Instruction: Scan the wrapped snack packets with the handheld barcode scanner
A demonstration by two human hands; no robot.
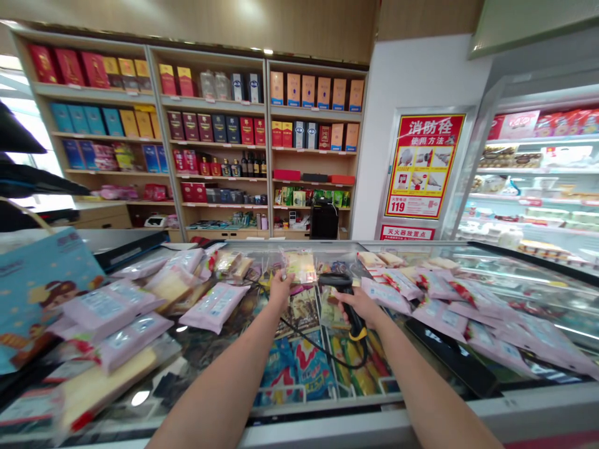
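Right hand [362,307] wraps the handle of a black scanner [337,282], a grip that leaves the scanner's head free, turned toward a clear packet [301,265] with yellowish contents. That packet is straight ahead, over the far part of the freezer [337,419]; the left hand [279,292] appears to pinch its near left edge, probably to keep it steady and its face uncovered.

And look at the cable [327,358], looping below both hands across the glass, slack enough to let the scanner move but liable to snag! Pale pink packets [215,307] lie at left, some overlapping; more pink packets [440,317] crowd the right, beside a long dark panel [452,355]. Those two heaps hem in the middle, likely parted to leave working room. A blue bag [47,287] blocks the left end, and beyond stand shelves [210,103] of boxes.
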